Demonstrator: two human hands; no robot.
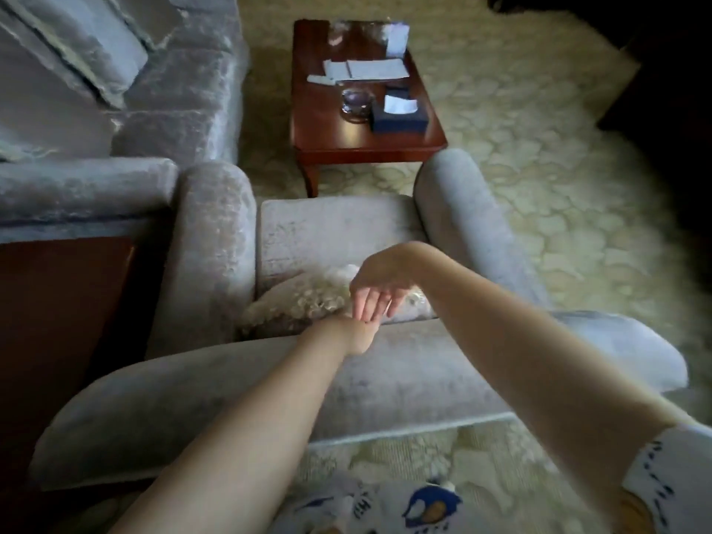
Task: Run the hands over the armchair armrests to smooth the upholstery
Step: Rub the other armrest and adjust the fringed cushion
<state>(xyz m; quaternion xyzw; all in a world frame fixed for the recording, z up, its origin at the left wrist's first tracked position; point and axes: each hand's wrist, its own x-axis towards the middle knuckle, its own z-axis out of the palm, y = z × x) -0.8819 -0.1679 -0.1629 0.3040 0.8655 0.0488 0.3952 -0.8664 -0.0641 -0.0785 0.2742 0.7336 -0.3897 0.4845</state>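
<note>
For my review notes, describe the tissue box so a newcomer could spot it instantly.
Beyond the armchair stands a reddish wooden coffee table. Toward its near right corner sits the tissue box, beside a glass ashtray. Unlike the pale papers behind it, it is dark blue, with white tissue sticking up.

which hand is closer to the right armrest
Right. The right hand hangs open over the seat, just inside the right armrest; the left hand is at the backrest top edge, farther left, fingers hidden.

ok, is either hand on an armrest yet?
No, the right hand and left hand sit mid-chair by the cushion, clear of both armrests.
</note>
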